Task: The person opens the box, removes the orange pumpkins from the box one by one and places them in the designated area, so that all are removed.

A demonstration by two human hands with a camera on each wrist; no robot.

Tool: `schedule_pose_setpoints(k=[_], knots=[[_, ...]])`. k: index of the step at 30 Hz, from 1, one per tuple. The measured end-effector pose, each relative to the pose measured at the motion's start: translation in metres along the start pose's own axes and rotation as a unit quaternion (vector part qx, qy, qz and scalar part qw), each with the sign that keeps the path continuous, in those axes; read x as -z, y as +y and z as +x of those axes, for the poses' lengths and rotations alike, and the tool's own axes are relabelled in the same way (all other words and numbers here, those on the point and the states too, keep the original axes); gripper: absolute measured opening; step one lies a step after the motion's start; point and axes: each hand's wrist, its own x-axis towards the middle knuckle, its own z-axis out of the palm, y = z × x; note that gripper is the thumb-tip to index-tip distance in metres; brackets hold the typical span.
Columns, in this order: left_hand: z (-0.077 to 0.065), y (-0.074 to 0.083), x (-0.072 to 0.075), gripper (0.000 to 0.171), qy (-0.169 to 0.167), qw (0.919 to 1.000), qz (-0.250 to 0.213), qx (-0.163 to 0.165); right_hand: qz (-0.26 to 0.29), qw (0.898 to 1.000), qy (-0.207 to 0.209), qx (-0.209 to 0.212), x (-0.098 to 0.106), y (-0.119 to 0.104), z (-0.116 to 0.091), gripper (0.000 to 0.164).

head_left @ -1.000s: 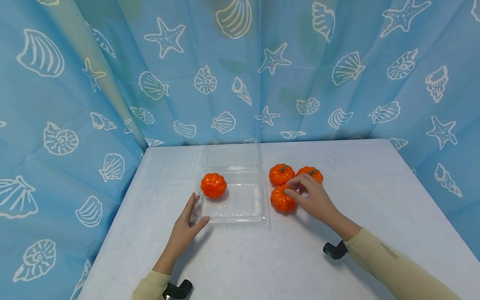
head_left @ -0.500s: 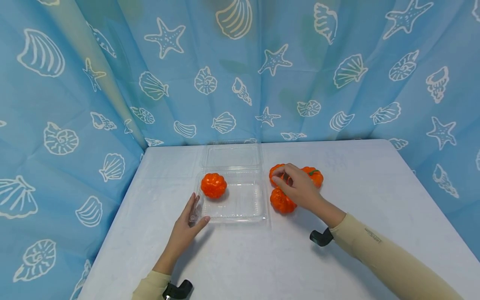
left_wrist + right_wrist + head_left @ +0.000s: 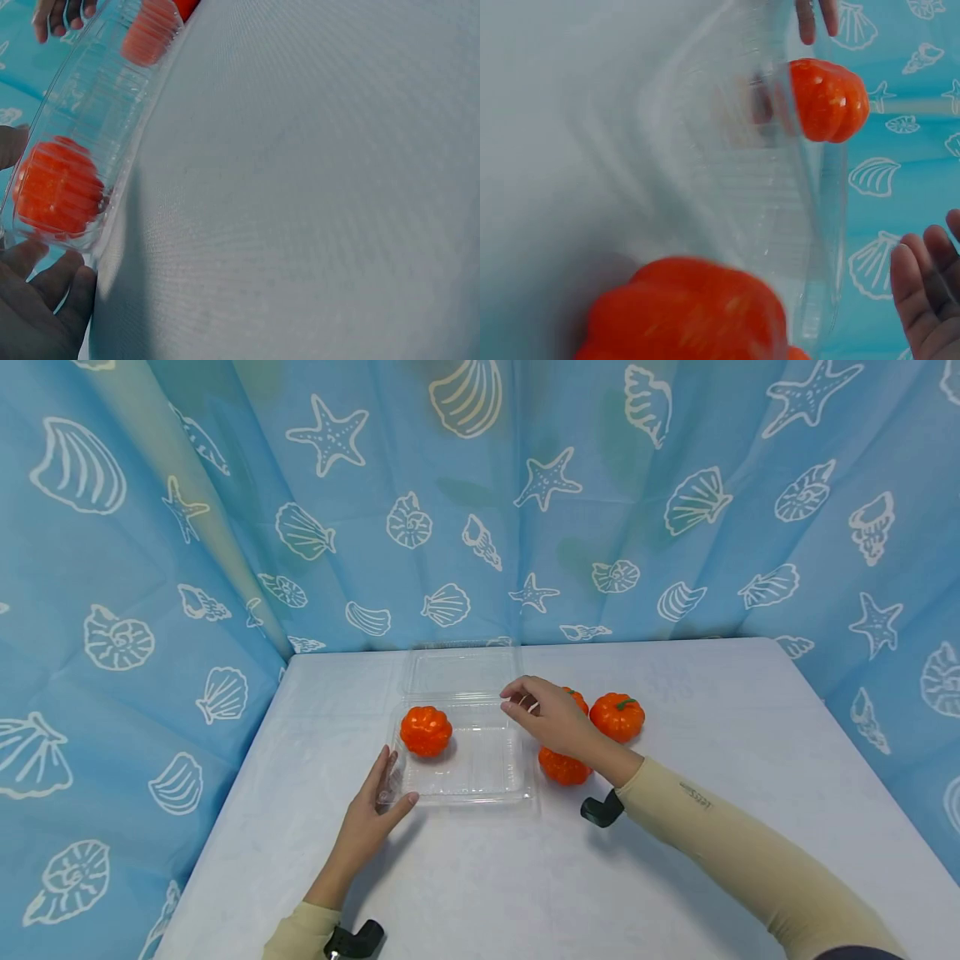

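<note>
A clear plastic clamshell container (image 3: 480,777) lies with its lid (image 3: 465,672) folded back. One small orange pumpkin (image 3: 426,732) sits in its left part. My left hand (image 3: 367,818) rests at the container's front left corner, thumb along the front edge and fingers, fairly straight, by the left wall. Over the container's back right edge hovers my right hand (image 3: 551,710), its fingers loosely bent around nothing. Three more small pumpkins are grouped right of the container: a front one (image 3: 564,767), a right one (image 3: 618,717) with a green stem, and a back one (image 3: 576,697) mostly hidden by the right hand.
A white cloth (image 3: 480,877) covers the table. Behind and at the sides hangs a blue curtain (image 3: 420,460) printed with white shells and starfish. A black wrist mount (image 3: 600,810) sticks out below the right sleeve, another (image 3: 358,938) below the left.
My right hand has moved left from above the pumpkin group to the container's right edge, carrying nothing. The left hand, container and pumpkins stay where they were.
</note>
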Motion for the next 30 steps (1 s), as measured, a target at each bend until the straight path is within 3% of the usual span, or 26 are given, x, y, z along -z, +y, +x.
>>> schedule_pose_setpoints(k=[8,24,30], knots=[[0.0,-0.002,0.0,0.091,0.002,1.0,0.0,0.0,0.004,0.996,-0.06,-0.062,-0.013,-0.013,0.022,0.033],[0.0,0.0,0.0,0.091,0.003,1.0,0.0,-0.004,0.057,0.991,-0.093,-0.077,-0.047,-0.016,0.05,0.038],[0.0,0.002,0.0,0.09,0.002,1.0,-0.004,-0.006,0.037,0.992,-0.1,-0.073,-0.057,-0.016,0.056,0.04]])
